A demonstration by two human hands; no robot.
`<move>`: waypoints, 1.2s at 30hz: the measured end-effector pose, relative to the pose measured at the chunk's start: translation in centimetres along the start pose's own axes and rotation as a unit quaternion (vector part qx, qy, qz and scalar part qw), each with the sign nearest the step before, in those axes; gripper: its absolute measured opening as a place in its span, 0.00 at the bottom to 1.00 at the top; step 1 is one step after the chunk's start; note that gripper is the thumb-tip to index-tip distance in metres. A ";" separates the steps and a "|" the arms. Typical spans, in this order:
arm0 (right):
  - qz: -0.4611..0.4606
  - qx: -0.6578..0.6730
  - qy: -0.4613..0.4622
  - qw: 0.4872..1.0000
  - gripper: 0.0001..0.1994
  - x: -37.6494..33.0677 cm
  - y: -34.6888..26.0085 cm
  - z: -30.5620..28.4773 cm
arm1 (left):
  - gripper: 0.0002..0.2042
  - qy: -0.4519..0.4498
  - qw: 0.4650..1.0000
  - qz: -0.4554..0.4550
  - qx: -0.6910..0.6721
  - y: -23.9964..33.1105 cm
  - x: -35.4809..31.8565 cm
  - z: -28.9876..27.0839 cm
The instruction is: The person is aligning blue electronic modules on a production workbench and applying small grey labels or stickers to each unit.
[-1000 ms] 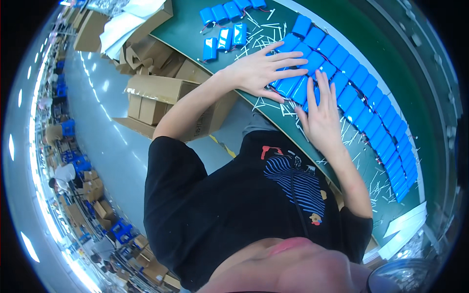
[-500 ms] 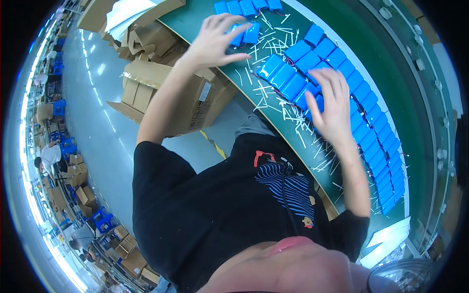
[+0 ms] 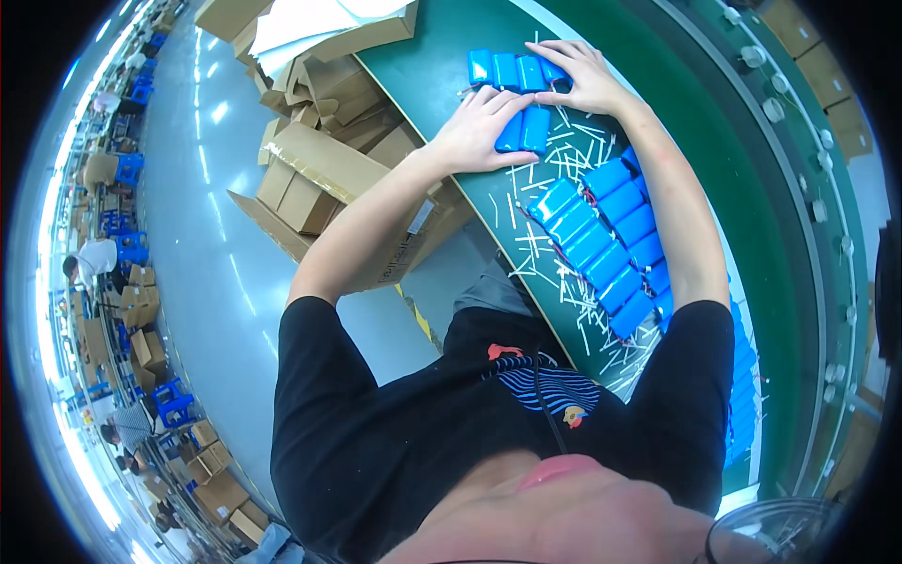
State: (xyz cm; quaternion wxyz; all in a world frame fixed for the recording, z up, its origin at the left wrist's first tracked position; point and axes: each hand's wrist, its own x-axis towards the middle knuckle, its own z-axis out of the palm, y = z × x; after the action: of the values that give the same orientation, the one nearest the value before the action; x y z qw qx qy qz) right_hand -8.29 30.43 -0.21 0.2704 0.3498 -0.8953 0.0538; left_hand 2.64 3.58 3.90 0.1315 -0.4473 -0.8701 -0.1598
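Two blue shrink-wrapped battery packs [image 3: 534,130] lie side by side at the far end of the green bench. My left hand [image 3: 477,130] curves around them, thumb on the near side and fingers at the far side. Just beyond is a short row of similar blue packs [image 3: 505,70]. At its right end my right hand [image 3: 584,80] wraps round the last pack, fingers on the far side and thumb on the near side, close to my left fingertips. A larger block of blue packs [image 3: 590,246] sits nearer, partly hidden by my right arm.
White sticks [image 3: 578,146] lie scattered over the green bench [image 3: 442,66]. Opened cardboard boxes [image 3: 319,179] stand against its left edge, with white sheets [image 3: 305,33] on top. A conveyor rail [image 3: 799,188] runs along the right. Other people work far left.
My right hand has moved from the large block to the far row. My left hand has come down around the near pair of packs. The view has shifted slightly.
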 end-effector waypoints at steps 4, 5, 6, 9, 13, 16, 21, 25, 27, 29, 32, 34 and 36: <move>0.062 0.052 -0.087 0.993 0.41 1.9 -2.6 -2.5 | 0.48 0.064 0.997 -0.037 -0.024 0.7 -0.4 0.1; 0.066 0.055 -0.086 0.993 0.41 1.8 -2.9 -3.0 | 0.48 0.060 0.997 -0.036 -0.023 0.7 -0.5 0.1; 0.062 0.057 -0.095 0.992 0.41 1.8 -3.2 -3.5 | 0.48 0.049 0.998 -0.041 -0.018 0.8 -0.7 0.0; 0.047 0.055 -0.121 0.990 0.40 1.8 -2.7 -4.5 | 0.47 0.028 0.998 -0.054 0.002 0.9 -0.1 0.2; 0.035 0.042 -0.122 0.991 0.37 2.4 -3.5 -4.3 | 0.46 0.047 0.998 -0.031 0.008 0.9 -0.2 0.0; 0.039 0.026 -0.116 0.992 0.36 2.5 -3.4 -4.2 | 0.42 0.050 0.999 -0.006 0.005 1.0 -0.9 -1.8; 0.049 0.007 -0.106 0.993 0.36 1.8 -4.7 -3.7 | 0.36 0.126 0.985 -0.110 0.030 -3.9 -0.2 -6.1; 0.070 -0.033 -0.089 0.993 0.36 1.8 -3.0 -4.3 | 0.35 0.088 0.992 -0.064 0.061 -7.8 3.4 -4.3; 0.102 -0.024 -0.049 0.993 0.35 0.8 -2.2 -5.5 | 0.35 0.046 0.991 -0.051 0.117 -7.6 3.8 -3.2; 0.137 -0.016 -0.011 0.990 0.34 -0.5 -1.2 -6.6 | 0.35 0.003 0.985 -0.034 0.169 -7.7 4.6 -2.0; 0.188 0.069 -0.121 0.972 0.30 -1.6 -1.9 -15.3 | 0.35 -0.009 0.985 -0.023 0.172 -8.0 4.1 -1.3; 0.228 0.117 -0.033 0.966 0.29 -5.4 -1.3 -18.4 | 0.35 -0.015 0.983 -0.002 0.181 -8.3 4.7 -1.3; 0.293 0.164 -0.010 0.942 0.29 -9.2 -2.5 -22.4 | 0.35 -0.016 0.986 0.010 0.168 -7.9 5.2 -1.2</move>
State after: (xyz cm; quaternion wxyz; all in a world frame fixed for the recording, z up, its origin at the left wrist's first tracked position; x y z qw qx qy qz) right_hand 8.95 40.40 13.72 0.1731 0.1123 -0.9396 0.2732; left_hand -6.71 2.63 5.68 0.1921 -0.4299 -0.8822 -0.0025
